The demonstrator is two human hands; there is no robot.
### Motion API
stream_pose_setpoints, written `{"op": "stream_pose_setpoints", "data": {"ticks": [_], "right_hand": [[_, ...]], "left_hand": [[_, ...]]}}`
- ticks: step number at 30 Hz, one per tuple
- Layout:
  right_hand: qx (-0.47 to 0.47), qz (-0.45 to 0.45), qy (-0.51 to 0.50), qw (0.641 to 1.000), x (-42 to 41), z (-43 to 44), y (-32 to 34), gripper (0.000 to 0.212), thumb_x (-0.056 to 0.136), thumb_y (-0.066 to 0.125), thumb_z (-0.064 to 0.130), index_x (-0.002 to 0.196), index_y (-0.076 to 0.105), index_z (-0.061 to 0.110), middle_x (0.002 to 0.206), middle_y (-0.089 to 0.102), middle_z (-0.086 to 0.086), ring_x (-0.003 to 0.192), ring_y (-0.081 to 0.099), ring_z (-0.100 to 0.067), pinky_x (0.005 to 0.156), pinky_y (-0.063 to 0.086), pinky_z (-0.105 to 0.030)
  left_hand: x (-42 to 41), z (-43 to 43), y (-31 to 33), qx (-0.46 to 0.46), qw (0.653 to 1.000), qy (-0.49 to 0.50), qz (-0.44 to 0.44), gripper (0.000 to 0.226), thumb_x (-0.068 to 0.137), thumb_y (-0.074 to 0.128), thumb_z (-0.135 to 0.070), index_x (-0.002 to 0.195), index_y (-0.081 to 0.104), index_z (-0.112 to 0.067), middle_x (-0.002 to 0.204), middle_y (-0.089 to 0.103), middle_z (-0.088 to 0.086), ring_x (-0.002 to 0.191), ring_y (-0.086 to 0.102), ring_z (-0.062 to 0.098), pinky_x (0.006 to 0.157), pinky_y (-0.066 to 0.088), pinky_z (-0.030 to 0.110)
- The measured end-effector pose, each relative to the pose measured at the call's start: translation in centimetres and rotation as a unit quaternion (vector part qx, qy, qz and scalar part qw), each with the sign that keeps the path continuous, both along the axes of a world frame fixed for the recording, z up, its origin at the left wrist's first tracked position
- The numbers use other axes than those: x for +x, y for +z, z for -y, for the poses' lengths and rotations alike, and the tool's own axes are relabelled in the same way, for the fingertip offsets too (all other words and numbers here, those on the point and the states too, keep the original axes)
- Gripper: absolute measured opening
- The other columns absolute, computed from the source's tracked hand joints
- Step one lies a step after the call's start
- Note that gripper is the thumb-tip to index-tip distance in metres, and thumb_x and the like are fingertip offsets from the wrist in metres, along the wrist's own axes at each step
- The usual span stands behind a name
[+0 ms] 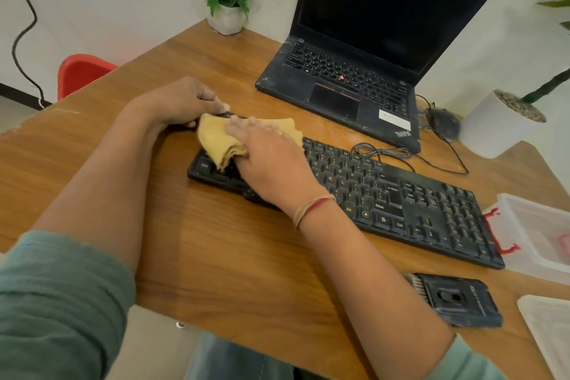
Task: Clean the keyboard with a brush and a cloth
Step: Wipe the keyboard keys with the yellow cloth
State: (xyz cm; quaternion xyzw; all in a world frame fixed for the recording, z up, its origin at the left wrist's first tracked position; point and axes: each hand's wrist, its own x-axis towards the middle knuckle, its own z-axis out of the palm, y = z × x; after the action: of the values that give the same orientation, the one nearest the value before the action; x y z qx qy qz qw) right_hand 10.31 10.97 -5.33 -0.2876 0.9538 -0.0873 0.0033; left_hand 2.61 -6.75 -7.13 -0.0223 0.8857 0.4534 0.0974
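Observation:
A black keyboard [385, 194] lies slanted across the wooden desk [234, 256]. My right hand [271, 160] presses a folded yellow cloth [216, 140] onto the keyboard's left end, its fingers blurred. My left hand [185, 102] grips the keyboard's far left corner, fingers curled over the edge. A black brush [456, 299] with short bristles lies on the desk near the front edge, to the right of my right forearm, apart from both hands.
An open black laptop [354, 71] stands behind the keyboard, with a mouse [444, 123] and coiled cable [385, 153] beside it. A clear plastic box [536, 234] and lid [552, 327] sit at right. Two potted plants [228, 18] [499, 123] and a red chair [83, 71] border the desk.

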Motion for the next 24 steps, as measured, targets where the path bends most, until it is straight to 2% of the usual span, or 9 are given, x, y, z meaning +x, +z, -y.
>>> {"op": "stream_pose_setpoints", "data": {"ticks": [3, 8, 11, 13, 16, 18, 21, 24], "right_hand": [[0.016, -0.001, -0.023, 1.000, -0.6, 0.0, -0.1, 0.054, 0.098, 0.041, 0.022, 0.149, 0.026, 0.017, 0.157, 0.022, 0.001, 0.145, 0.017, -0.019, 0.118, 0.008, -0.035], [0.011, 0.022, 0.045, 0.999, 0.1, -1.0, 0.0, 0.054, 0.097, 0.041, 0.019, 0.149, 0.027, 0.020, 0.156, 0.024, 0.004, 0.145, 0.018, -0.015, 0.119, 0.009, -0.033], [0.019, 0.008, -0.002, 1.000, -1.3, -2.5, 0.4, 0.053, 0.098, 0.040, 0.019, 0.149, 0.027, 0.022, 0.156, 0.024, 0.005, 0.144, 0.021, -0.016, 0.119, 0.012, -0.034], [0.026, 0.008, -0.017, 1.000, -1.5, -2.5, 0.4, 0.054, 0.098, 0.040, 0.020, 0.150, 0.024, 0.021, 0.157, 0.021, 0.004, 0.145, 0.019, -0.017, 0.119, 0.009, -0.034], [0.018, 0.037, 0.063, 0.997, 0.3, -1.3, 0.2, 0.056, 0.096, 0.042, 0.017, 0.150, 0.024, 0.023, 0.157, 0.020, 0.004, 0.146, 0.014, -0.016, 0.118, 0.004, -0.033], [0.024, 0.041, 0.111, 0.993, 1.2, -1.2, 0.3, 0.057, 0.095, 0.043, 0.015, 0.149, 0.027, 0.024, 0.156, 0.023, 0.004, 0.145, 0.016, -0.015, 0.118, 0.006, -0.033], [0.032, -0.009, 0.061, 0.998, 0.2, -2.1, 0.6, 0.055, 0.095, 0.043, 0.017, 0.149, 0.029, 0.022, 0.155, 0.028, 0.005, 0.143, 0.023, -0.016, 0.119, 0.016, -0.035], [0.067, -0.022, 0.002, 0.997, -0.5, -2.3, 0.7, 0.055, 0.097, 0.040, 0.022, 0.150, 0.025, 0.016, 0.157, 0.022, 0.000, 0.144, 0.020, -0.019, 0.119, 0.011, -0.035]], "left_hand": [[0.0, 0.0, 0.0, 0.000, 1.000, -0.003, -0.007, 0.022, 0.096, 0.061, -0.030, 0.080, 0.071, -0.020, 0.065, 0.058, -0.004, 0.053, 0.041, 0.006, 0.038, 0.035, 0.009], [-0.1, 0.1, -0.1, -0.008, 1.000, -0.011, -0.004, 0.022, 0.096, 0.060, -0.028, 0.081, 0.071, -0.016, 0.057, 0.061, -0.014, 0.053, 0.043, 0.008, 0.044, 0.037, 0.015], [-0.4, 0.2, -0.3, 0.013, 1.000, -0.006, 0.005, 0.019, 0.097, 0.059, -0.024, 0.087, 0.071, -0.014, 0.076, 0.067, -0.002, 0.050, 0.053, 0.001, 0.038, 0.036, 0.009], [-0.4, 0.1, -0.4, 0.015, 1.000, -0.004, 0.009, 0.018, 0.098, 0.058, -0.023, 0.088, 0.070, -0.014, 0.076, 0.068, -0.001, 0.047, 0.055, -0.001, 0.037, 0.036, 0.008], [-0.5, 0.2, -0.3, 0.012, 1.000, -0.004, 0.006, 0.022, 0.097, 0.059, -0.024, 0.088, 0.071, -0.008, 0.063, 0.064, -0.005, 0.043, 0.052, -0.002, 0.037, 0.035, 0.009], [-0.5, 0.2, -0.3, 0.010, 1.000, 0.001, 0.007, 0.023, 0.097, 0.060, -0.025, 0.089, 0.071, -0.006, 0.069, 0.064, 0.001, 0.048, 0.053, 0.000, 0.037, 0.036, 0.009], [-0.3, 0.0, -0.2, 0.015, 1.000, 0.001, 0.005, 0.020, 0.097, 0.060, -0.024, 0.085, 0.070, -0.011, 0.068, 0.062, 0.001, 0.044, 0.053, -0.002, 0.037, 0.036, 0.008], [-0.1, -0.1, -0.1, 0.019, 1.000, -0.008, 0.000, 0.020, 0.096, 0.060, -0.025, 0.085, 0.069, -0.012, 0.072, 0.063, -0.001, 0.043, 0.054, -0.006, 0.037, 0.037, 0.008]]}}
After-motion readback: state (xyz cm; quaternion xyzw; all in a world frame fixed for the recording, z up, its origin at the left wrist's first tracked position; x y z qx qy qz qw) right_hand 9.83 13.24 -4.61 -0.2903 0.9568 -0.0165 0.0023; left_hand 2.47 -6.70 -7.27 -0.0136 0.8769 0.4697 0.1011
